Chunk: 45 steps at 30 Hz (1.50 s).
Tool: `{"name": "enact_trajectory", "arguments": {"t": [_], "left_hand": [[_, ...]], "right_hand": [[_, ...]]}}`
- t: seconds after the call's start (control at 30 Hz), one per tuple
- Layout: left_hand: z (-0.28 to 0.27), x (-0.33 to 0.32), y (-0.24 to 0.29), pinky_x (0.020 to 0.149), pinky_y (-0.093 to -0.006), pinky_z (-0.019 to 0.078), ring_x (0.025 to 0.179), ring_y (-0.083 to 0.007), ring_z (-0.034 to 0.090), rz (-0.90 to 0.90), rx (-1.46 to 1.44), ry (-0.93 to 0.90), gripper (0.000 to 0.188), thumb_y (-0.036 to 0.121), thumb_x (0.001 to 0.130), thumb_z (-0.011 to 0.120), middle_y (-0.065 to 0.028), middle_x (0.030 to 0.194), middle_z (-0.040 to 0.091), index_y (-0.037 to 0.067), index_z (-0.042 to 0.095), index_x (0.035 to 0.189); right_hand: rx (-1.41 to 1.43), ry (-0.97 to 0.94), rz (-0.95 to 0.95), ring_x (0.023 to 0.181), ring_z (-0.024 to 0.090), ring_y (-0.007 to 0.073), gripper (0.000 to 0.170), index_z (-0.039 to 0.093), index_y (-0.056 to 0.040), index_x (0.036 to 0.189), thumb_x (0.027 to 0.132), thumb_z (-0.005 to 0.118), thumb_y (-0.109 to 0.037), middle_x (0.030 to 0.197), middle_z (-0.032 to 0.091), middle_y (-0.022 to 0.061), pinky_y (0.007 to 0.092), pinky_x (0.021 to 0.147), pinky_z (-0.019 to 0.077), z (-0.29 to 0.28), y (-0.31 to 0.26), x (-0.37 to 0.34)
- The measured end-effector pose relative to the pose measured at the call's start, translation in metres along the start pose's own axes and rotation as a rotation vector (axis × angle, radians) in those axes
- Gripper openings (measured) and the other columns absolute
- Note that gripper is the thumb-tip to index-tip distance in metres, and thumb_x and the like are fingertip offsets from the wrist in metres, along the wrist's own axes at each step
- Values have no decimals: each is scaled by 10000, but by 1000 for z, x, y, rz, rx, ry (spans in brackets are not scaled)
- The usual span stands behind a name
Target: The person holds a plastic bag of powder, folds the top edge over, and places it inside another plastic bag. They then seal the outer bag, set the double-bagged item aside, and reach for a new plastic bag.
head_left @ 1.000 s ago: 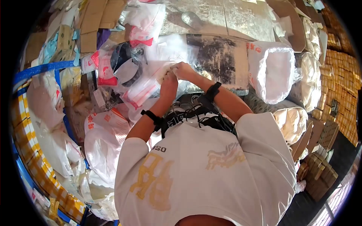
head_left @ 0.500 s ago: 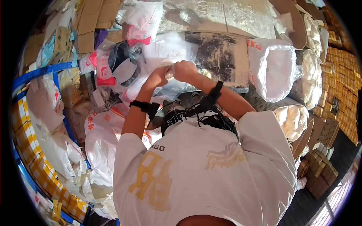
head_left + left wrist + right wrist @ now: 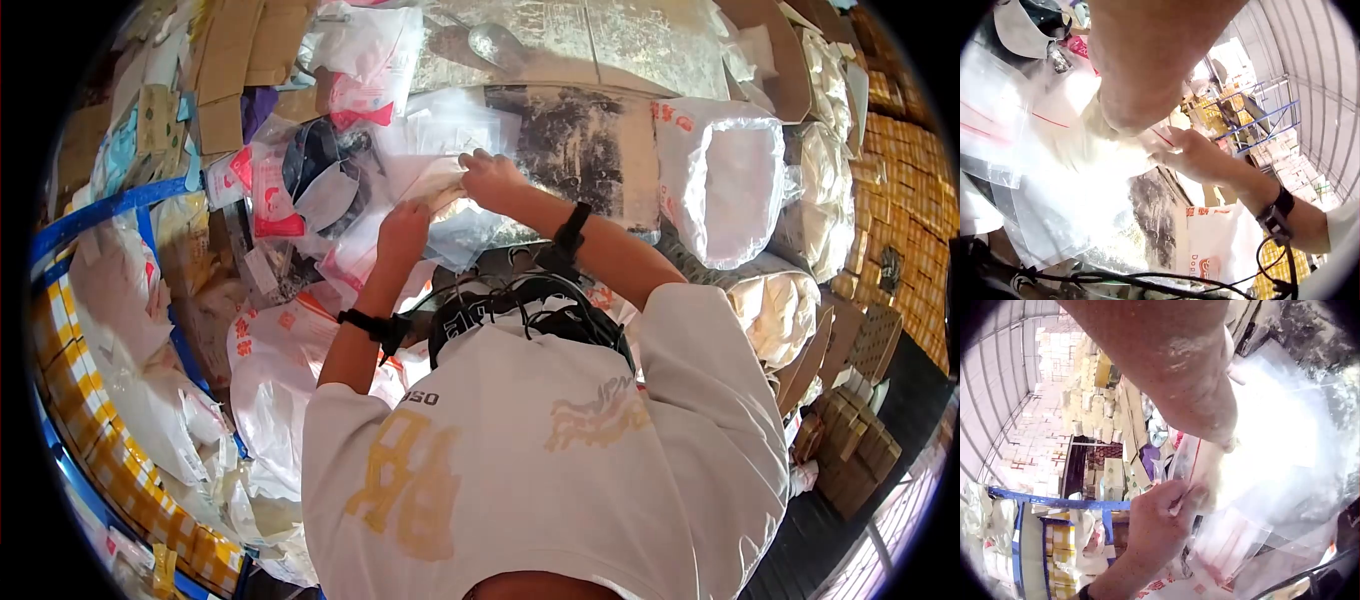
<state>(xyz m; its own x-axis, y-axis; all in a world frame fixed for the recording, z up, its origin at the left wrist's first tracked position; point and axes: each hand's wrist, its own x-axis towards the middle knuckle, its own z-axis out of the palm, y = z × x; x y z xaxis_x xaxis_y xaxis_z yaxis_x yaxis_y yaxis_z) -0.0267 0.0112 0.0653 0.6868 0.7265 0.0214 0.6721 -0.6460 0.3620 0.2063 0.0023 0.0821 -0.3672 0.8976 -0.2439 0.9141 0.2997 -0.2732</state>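
Note:
Both hands hold a clear zip bag with pale, beige-looking contents above the work surface. My left hand pinches its near left edge between thumb and fingers, plainly seen in the right wrist view, where a red zip line runs along the bag's edge. At the opposite end of that edge, my right hand grips the bag with curled fingers. Glare washes out much of the bag in both wrist views. More clear bags with red lines lie beside it, and a flat stack of clear bags sits just beyond the hands.
A powder-dusted dark board lies right of the hands, with an open white sack beyond it. A metal scoop rests at the back. Pink-printed bags and a blue rail are on the left. Cables hang near my body.
My hands came close together half a second ago, then drew apart along the bag's edge. The left hand is now lower and further left; the bag's edge is stretched between them.

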Motion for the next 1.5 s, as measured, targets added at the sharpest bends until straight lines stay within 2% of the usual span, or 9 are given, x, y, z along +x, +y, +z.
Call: {"name": "enact_trajectory", "arguments": {"t": [0.13,0.47,0.6,0.83,0.93,1.03,1.13,1.23,1.5], "left_hand": [[-20,10,-14,721,-378,445,742,-254,593,227,3,49,139,204,791,723,-56,749,583,86,651,798],[-4,17,-58,714,-359,442,712,-300,585,34,-593,182,116,189,784,751,-110,869,660,76,727,793],[2,1,-49,668,-278,430,730,-126,558,-652,-1003,17,169,145,912,653,1,776,631,-17,699,893],[39,-1,-46,585,-222,349,662,-37,449,-822,-1359,285,261,209,926,676,50,718,550,-17,648,799],[31,3,-59,582,-274,401,628,-113,515,-666,-836,93,240,211,881,721,-19,700,586,-4,658,794],[3,28,-43,601,-329,448,627,-234,571,-135,-503,170,218,204,831,751,-108,717,612,4,668,802],[-4,52,-31,639,-362,480,677,-324,599,-30,-531,152,183,181,816,746,-148,766,633,12,687,851],[-12,60,-24,638,-337,481,668,-266,621,-212,-523,-77,169,177,860,706,-128,754,648,10,692,881],[17,61,-51,601,-313,441,601,-151,533,-263,-744,-141,272,220,963,592,-97,656,591,-17,636,837]], "right_hand": [[319,311,-271,1059,604,254,106,693,-76,861,801,682,-162,1059,655,58,366,840,541,16,30,5],[1226,166,129,823,700,180,161,630,-19,935,835,735,-89,829,713,98,308,746,526,31,43,13],[1465,122,283,825,687,144,116,598,-11,984,905,664,-65,857,724,103,267,717,507,39,38,20],[1289,311,141,831,657,128,103,603,-13,981,928,639,-93,854,705,56,296,743,506,55,39,24],[1239,271,215,835,644,132,115,607,-18,988,907,650,-86,874,696,54,309,758,507,47,37,26],[1088,283,225,812,635,141,105,603,-10,967,906,656,-76,864,685,75,312,761,498,30,32,23],[1133,278,241,837,650,149,122,600,-3,986,901,656,-70,885,688,86,307,764,504,33,32,28],[1323,278,104,854,660,155,117,602,2,1003,921,638,-72,883,690,76,298,762,515,46,45,32],[1959,72,485,827,663,164,222,613,29,1106,964,624,-141,923,676,85,294,763,539,44,45,32]]}}
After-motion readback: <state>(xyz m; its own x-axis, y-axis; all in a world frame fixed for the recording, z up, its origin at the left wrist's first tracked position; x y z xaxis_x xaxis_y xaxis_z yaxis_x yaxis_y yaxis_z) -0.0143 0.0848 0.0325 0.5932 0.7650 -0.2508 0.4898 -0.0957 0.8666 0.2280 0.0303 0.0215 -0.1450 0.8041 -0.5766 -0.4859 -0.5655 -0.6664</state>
